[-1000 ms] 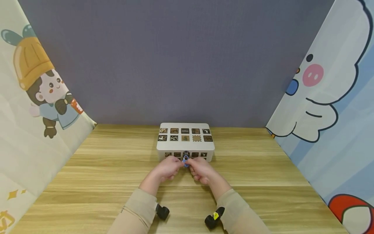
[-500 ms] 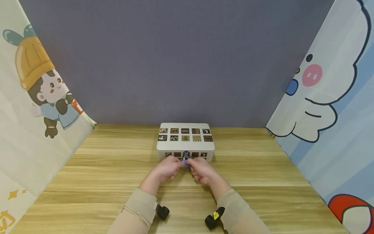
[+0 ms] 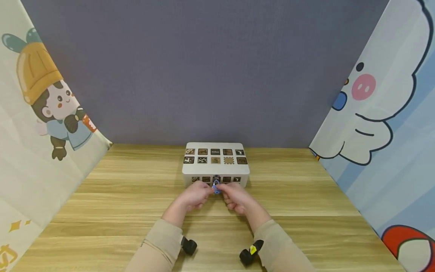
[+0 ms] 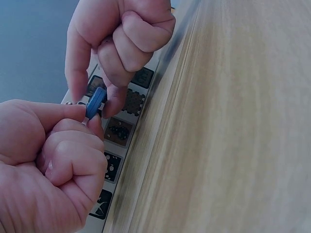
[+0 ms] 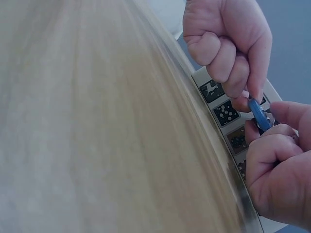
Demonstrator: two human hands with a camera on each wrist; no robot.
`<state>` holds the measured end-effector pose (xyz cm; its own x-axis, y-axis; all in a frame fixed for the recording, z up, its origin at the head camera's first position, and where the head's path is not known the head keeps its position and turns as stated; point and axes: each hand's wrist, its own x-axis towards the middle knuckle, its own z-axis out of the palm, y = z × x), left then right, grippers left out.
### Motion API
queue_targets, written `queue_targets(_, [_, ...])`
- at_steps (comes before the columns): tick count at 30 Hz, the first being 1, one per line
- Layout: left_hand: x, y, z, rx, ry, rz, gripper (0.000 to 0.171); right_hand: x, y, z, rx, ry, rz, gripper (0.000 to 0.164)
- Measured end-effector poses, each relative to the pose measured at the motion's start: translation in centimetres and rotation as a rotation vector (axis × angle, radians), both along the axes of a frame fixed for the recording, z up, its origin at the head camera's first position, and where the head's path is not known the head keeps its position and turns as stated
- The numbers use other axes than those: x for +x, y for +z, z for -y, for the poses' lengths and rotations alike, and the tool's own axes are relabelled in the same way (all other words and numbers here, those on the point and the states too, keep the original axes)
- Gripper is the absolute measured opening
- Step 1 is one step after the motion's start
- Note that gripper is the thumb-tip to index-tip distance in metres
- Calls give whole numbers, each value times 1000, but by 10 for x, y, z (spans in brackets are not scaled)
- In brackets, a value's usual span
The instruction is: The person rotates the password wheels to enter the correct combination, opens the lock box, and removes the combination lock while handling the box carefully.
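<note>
A plain grey partition (image 3: 210,71) is filling the upper middle of the head view, and below it a wood-grained table (image 3: 119,211) is spreading to the bottom edge. Along the right side a blue and white cartoon-printed panel (image 3: 404,151) is slanting down, while a pale panel with a yellow-hatted figure (image 3: 20,162) is lining the left side. From the bottom centre a person's two arms in beige sleeves (image 3: 158,245) are reaching up the frame. A white box (image 3: 215,169) decorated with small dark square pictures is sitting on the table at the centre, near the partition. In front of it, left of centre, the left hand (image 3: 195,194) is pinching a blue padlock between thumb and index finger, its other fingers curling into the palm. Just right of centre the right hand (image 3: 236,198) is also curling its lower fingers, its thumb and index finger flanking the padlock; whether they are gripping it, I cannot tell. Two black devices (image 3: 188,246) are jutting from the cuffs at lower centre. Smallest of all, the blue padlock (image 4: 95,103) is standing between the two hands, at the middle of the box's front
</note>
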<state>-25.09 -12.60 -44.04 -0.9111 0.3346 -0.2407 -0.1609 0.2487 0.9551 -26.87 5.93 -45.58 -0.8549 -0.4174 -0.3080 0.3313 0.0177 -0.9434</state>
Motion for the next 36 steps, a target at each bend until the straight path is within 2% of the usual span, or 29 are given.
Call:
queue_targets(5, [-1,-1,0,4,0,1,29,-1,1,-5,8,-3,22,41])
queue_targets(14, [1,1,1,-10,-3,-8,28,-3,4,-11,11,0,41,43])
queue_targets(25, [3,4,1,-13,-8,-7,28,-4,9,-19,38,-7,43,60])
queue_targets(31, [4,4,1,-12,-5,-13,27,-3,11,-21,66,-5,29,59])
queue_targets(36, [5,4,1,-13,0,-13,28,-2,13,-20,107,-13,-17,53])
